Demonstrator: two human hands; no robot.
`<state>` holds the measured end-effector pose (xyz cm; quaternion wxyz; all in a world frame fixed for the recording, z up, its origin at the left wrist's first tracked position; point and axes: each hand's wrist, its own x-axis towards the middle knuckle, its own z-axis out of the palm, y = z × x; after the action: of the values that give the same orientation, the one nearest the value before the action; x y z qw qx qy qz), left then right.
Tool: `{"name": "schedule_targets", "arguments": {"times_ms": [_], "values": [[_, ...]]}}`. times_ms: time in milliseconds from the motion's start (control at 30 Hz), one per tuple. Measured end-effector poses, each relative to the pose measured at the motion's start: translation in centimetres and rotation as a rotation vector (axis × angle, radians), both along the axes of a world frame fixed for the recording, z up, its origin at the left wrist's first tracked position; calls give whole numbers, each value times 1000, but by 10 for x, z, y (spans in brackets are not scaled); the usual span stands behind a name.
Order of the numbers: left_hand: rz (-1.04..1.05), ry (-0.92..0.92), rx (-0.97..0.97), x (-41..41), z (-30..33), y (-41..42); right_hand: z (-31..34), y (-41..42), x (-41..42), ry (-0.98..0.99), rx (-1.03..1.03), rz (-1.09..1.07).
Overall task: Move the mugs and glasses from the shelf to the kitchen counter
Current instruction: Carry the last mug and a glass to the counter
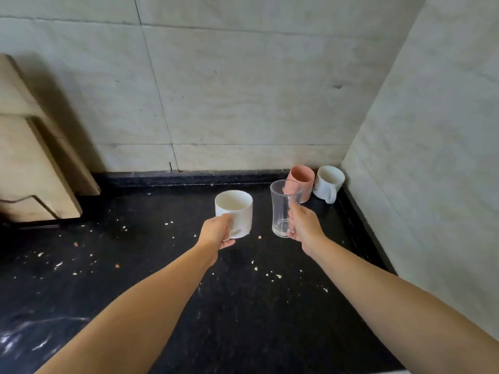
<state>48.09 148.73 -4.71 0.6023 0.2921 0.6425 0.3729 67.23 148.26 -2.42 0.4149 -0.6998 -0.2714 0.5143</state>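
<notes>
My left hand [216, 233] grips a white mug [237, 210] by its near side, holding it upright just above the black kitchen counter [151, 265]. My right hand [303, 225] holds a clear glass mug [283, 209] by its handle, upright, a little right of the white mug. In the far right corner of the counter stand a pink mug [301, 182] and another white mug [328, 183] side by side, the pink one partly behind the glass.
Pale tiled walls [243, 90] close the counter at the back and right. Beige boards [32, 163] lean against the wall at the left. Crumbs are scattered over the counter surface.
</notes>
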Motion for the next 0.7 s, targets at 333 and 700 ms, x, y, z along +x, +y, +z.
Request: {"name": "schedule_targets", "arguments": {"times_ms": [333,700], "values": [[77,78,100,44,-52,112,-65,117,-7,57,35,-96],[47,78,129,60,-98,150,-101,152,-14,43,135,-231]]}}
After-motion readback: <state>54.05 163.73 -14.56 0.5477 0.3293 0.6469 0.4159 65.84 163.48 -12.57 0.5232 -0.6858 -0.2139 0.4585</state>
